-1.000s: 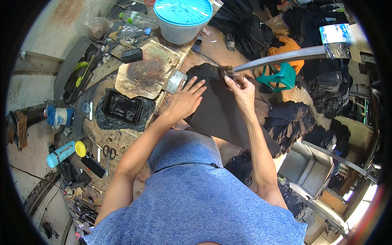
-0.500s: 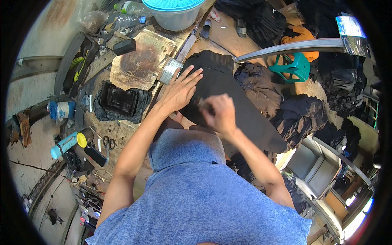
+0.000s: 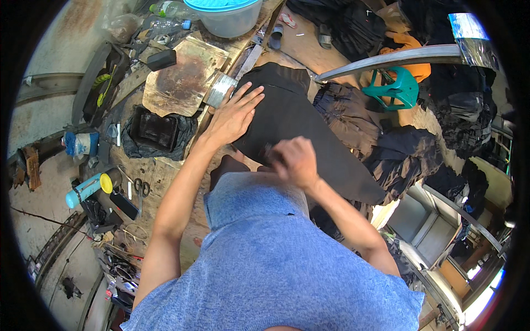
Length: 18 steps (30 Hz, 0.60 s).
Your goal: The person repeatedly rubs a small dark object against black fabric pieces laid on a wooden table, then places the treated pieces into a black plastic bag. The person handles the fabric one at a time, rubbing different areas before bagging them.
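A black piece of cloth (image 3: 301, 118) lies spread over the wooden workbench (image 3: 165, 171) in front of me. My left hand (image 3: 232, 116) rests flat on its left part, fingers spread. My right hand (image 3: 292, 160) is bunched into a loose fist at the cloth's near edge, pinching the fabric; it is blurred, so the exact grip is unclear. My blue shirt fills the lower part of the view.
A rusty metal plate (image 3: 182, 77) and a black open case (image 3: 157, 129) lie left of the cloth. Scissors (image 3: 141, 190) and a blue-yellow can (image 3: 88, 187) sit at the near left. A tub with a blue lid (image 3: 226, 14) stands behind. Dark clothes (image 3: 397, 149) and a green stool (image 3: 395, 91) lie right.
My right hand has moved from the cloth's far edge back toward me to its near edge. My left hand has stayed flat on the cloth.
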{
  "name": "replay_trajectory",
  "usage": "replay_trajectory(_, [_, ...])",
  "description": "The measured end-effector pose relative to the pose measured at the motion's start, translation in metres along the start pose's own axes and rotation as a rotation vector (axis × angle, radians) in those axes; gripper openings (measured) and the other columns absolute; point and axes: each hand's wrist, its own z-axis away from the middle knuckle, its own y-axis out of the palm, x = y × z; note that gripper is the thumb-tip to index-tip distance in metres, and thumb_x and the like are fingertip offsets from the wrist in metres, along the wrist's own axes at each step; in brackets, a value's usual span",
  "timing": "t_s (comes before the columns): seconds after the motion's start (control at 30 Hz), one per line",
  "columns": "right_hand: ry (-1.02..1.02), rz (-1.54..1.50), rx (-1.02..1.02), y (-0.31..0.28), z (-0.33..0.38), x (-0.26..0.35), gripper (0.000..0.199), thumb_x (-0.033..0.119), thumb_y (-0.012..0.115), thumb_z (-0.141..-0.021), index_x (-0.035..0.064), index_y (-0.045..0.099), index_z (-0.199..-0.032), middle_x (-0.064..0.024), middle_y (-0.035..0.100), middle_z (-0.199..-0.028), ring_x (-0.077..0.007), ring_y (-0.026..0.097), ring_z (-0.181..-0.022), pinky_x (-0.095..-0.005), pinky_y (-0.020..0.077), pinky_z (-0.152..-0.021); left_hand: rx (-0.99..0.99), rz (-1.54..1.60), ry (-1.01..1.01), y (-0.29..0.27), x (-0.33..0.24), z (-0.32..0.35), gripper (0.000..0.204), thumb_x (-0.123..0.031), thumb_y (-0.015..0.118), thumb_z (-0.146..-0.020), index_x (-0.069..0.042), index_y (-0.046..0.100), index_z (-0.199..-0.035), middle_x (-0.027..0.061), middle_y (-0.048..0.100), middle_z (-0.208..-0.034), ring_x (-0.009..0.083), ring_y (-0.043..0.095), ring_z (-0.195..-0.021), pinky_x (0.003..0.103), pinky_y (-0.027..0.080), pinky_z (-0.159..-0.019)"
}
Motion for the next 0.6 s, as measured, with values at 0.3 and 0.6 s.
replay_trajectory(0.3, [0.302, 0.27, -0.244, -0.023, -0.038, -0.091, 0.031, 0.031, 0.091, -0.086, 0.0068, 0.077, -0.1, -0.0103, 0.077, -0.1, -0.034, 0.063, -0.094, -0.0478, 0.047, -0.083, 0.001, 0.006, -0.023, -0.004, -0.005, -0.002, 0.048, -0.016, 0.053, -0.111, -0.008, 0.06, -0.158, 0.0031, 0.047, -0.176, 0.032, 0.036, -0.167, 0.064, 0.027, -0.135])
replay_trajectory(0.6, [0.15, 0.057, -0.109, -0.036, 0.007, -0.04, 0.032, 0.027, 0.092, -0.08, 0.0112, 0.076, -0.102, -0.0057, 0.078, -0.107, -0.0327, 0.065, -0.1, -0.0487, 0.0495, -0.088, -0.007, 0.02, -0.04, -0.003, -0.007, -0.003, 0.046, -0.019, 0.051, -0.114, -0.008, 0.061, -0.157, 0.0038, 0.048, -0.176, 0.033, 0.036, -0.166, 0.064, 0.027, -0.135])
